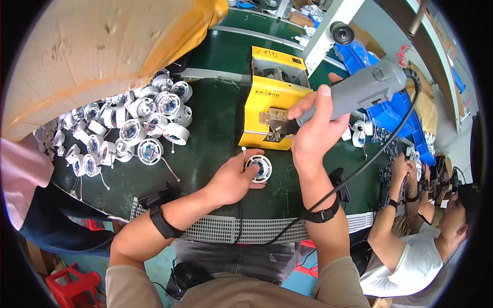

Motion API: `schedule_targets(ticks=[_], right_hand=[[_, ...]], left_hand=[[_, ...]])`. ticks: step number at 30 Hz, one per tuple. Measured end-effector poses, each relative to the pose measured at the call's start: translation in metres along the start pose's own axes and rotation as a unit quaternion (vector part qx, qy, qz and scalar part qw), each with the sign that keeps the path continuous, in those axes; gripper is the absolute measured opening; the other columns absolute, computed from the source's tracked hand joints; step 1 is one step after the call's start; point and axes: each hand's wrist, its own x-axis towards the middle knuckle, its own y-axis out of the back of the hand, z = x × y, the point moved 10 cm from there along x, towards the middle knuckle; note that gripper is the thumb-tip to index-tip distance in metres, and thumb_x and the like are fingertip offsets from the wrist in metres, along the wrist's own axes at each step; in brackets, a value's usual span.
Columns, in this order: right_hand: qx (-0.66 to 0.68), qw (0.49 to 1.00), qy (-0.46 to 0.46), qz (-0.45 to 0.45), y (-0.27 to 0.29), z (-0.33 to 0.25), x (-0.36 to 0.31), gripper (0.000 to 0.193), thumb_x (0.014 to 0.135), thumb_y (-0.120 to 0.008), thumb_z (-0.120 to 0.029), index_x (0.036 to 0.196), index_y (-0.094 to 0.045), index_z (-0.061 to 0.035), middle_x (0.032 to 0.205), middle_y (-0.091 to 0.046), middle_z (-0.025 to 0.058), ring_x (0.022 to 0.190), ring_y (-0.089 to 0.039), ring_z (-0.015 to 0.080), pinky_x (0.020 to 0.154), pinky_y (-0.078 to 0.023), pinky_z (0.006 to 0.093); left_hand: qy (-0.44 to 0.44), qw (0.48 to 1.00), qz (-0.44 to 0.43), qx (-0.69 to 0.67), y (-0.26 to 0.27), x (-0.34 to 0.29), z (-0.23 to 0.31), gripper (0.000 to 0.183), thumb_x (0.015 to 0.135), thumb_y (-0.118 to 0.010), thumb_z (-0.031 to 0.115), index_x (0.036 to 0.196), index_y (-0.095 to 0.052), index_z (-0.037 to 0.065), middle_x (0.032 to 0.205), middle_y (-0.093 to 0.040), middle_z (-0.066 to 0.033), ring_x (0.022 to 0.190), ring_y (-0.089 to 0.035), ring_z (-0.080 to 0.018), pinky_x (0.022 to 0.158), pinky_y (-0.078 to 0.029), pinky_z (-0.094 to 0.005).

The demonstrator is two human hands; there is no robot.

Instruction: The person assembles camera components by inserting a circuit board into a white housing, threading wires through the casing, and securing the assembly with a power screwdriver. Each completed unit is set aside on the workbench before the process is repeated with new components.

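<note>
- The white round housing [263, 175] sits at the near side of the yellow machine [269, 97], just short of its lower front edge; its slotted white ring faces up around a dark middle.
- The left hand [233, 179] has its fingers curled closely about that housing, thumb over the ring; a small white plug [243, 149] stands up beside the fingers.
- The right hand [316, 136], at the machine's right front, is wrapped firmly round a thick grey power tool [367, 84], thumb laid along its body. The tool's dark nose points at the metal bracket [277, 114] on the machine's front; whether they touch, I cannot tell.
- A black cord [370, 161] runs from the tool's rear end, right of the machine, down across the right forearm toward the bench edge.
- Left of the machine lies a heap of similar white housings [131, 120], some with trailing wires; beyond it bulges a large tan wrapped package [102, 56].
- Right of the machine are a few white parts [359, 134], blue trays [398, 120] and, further off, a co-worker [416, 251] with both hands over the bench.
- Behind the machine, to its right, rises a pale post [333, 25].
- Bare green bench [215, 113] separates heap and machine; nearer the person than the machine, a grey perforated strip [213, 228] lines the bench edge.
</note>
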Motion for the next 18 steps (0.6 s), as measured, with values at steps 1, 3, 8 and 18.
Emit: schedule_targets(ticks=[1,3,8,18], right_hand=[[-0.001,1.0,-0.001,-0.001,-0.001,0.003,0.001,0.03,0.094,-0.048,-0.013,0.118,-0.041,0.0033,0.056,-0.046,0.006,0.044,-0.046,0.0144,0.044,-0.041,0.0286],[-0.019,1.0,0.013,0.012,0.001,0.005,0.001,0.027,0.094,-0.048,-0.013,0.115,-0.043,0.0029,0.056,-0.046,0.0062,0.044,-0.046,0.0149,0.044,-0.041,0.0284],[-0.029,0.999,0.005,0.017,0.0,0.01,0.002,0.026,0.094,-0.049,-0.013,0.114,-0.043,0.0024,0.056,-0.046,0.0064,0.044,-0.046,0.0144,0.044,-0.04,0.0285],[-0.064,0.997,-0.026,-0.015,-0.006,0.016,-0.002,0.024,0.094,-0.05,-0.013,0.111,-0.043,0.002,0.056,-0.047,0.0061,0.046,-0.047,0.0138,0.045,-0.041,0.0281]], left_hand=[[0.01,1.0,0.008,0.01,0.002,0.0,-0.002,0.037,0.097,-0.042,0.007,0.133,-0.038,-0.001,0.108,-0.056,-0.0096,0.094,-0.062,-0.0207,0.086,-0.056,-0.0343],[0.011,1.0,0.011,0.01,0.002,0.0,0.0,0.037,0.097,-0.042,0.007,0.133,-0.039,-0.001,0.108,-0.056,-0.0099,0.092,-0.063,-0.0208,0.085,-0.056,-0.0343],[0.015,1.0,0.014,0.007,0.002,0.002,-0.001,0.036,0.098,-0.042,0.007,0.133,-0.039,-0.001,0.107,-0.057,-0.0106,0.09,-0.064,-0.0211,0.084,-0.057,-0.0343],[0.022,0.999,0.03,-0.008,0.005,0.001,-0.003,0.036,0.098,-0.041,0.006,0.132,-0.039,-0.003,0.104,-0.058,-0.0113,0.089,-0.064,-0.022,0.084,-0.057,-0.035]])
